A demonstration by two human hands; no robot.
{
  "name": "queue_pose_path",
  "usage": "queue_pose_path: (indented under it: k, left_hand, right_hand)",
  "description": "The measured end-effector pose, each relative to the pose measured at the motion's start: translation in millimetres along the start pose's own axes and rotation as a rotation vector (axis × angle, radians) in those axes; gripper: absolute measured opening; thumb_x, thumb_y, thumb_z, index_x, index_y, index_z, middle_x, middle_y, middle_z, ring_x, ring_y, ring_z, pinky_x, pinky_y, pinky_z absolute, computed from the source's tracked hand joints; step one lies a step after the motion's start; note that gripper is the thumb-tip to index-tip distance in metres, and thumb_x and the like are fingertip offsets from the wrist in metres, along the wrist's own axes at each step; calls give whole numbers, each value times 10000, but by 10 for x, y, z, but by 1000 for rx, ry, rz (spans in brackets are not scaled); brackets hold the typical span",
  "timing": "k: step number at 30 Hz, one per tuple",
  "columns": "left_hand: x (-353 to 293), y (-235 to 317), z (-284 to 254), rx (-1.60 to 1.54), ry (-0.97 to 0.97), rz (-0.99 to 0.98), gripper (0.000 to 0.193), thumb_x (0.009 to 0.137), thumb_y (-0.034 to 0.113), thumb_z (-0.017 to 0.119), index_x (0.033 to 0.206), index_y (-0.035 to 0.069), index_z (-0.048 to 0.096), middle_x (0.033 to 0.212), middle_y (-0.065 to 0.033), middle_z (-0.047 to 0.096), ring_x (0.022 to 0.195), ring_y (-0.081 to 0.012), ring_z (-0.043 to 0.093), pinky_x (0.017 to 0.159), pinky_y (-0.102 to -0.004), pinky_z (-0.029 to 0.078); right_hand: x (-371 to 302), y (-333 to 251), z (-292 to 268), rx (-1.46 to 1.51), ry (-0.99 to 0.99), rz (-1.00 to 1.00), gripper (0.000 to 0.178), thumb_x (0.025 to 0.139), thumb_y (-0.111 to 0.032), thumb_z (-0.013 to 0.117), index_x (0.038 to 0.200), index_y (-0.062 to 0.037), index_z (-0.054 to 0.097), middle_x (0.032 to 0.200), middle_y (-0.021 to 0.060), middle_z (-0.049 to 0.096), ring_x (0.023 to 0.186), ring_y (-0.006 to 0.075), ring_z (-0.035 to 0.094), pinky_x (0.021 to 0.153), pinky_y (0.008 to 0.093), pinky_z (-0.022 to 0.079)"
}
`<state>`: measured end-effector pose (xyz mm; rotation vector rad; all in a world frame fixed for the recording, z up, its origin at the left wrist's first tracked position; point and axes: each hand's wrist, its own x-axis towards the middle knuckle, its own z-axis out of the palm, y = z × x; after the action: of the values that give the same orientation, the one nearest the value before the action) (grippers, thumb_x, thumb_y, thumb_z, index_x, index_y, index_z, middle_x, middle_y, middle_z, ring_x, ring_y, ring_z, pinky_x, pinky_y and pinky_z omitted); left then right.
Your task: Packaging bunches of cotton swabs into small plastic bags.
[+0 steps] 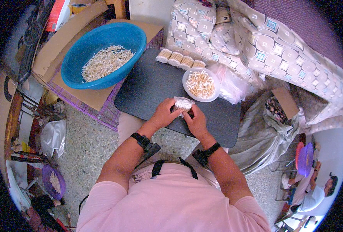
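Two hands on one pack of swabs.
The left hand [166, 113] and right hand [197, 120] were close together, both gripping the pack [184, 103] between them, its white tips facing away from the person; it was over the near part of the dark table [150, 87], just beside the bowl [203, 99], which held loose swabs [200, 82]; four packs [180, 59] lay in a row behind the bowl, and clear bags [230, 84] lay to its right; left of the table, a blue tub [102, 36] of more swabs stood on cardboard [96, 98].
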<state>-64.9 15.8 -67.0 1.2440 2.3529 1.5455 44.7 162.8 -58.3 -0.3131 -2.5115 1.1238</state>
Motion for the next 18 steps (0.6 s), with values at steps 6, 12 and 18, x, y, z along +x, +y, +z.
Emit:
queue_pose_path:
  k: [6,12,18]
  left_hand:
    - [2,78,-46,5,-15,-23,396,773,255,719,1034,-3,570,1016,-212,606,968,-392,573,851,-444,464]
    - [-8,21,-17,15,1,-4,399,773,258,719,1038,-2,571,1041,-214,610,985,-397,573,870,-447,461]
    - [1,50,-27,2,-8,-2,397,775,264,718,1034,-3,578,1035,-217,617,985,-395,581,864,-449,464]
  right_hand:
    - [3,-50,-29,-23,-2,-15,326,838,-222,672,1056,-18,543,962,198,603,890,380,594,764,430,480]
    - [-2,-74,-26,-27,-2,-14,317,838,-221,673,1046,-19,544,950,191,603,873,378,598,753,428,484]
    - [-6,-38,-18,-19,11,-12,323,838,-222,670,1066,-26,551,958,188,609,867,372,605,754,422,490]
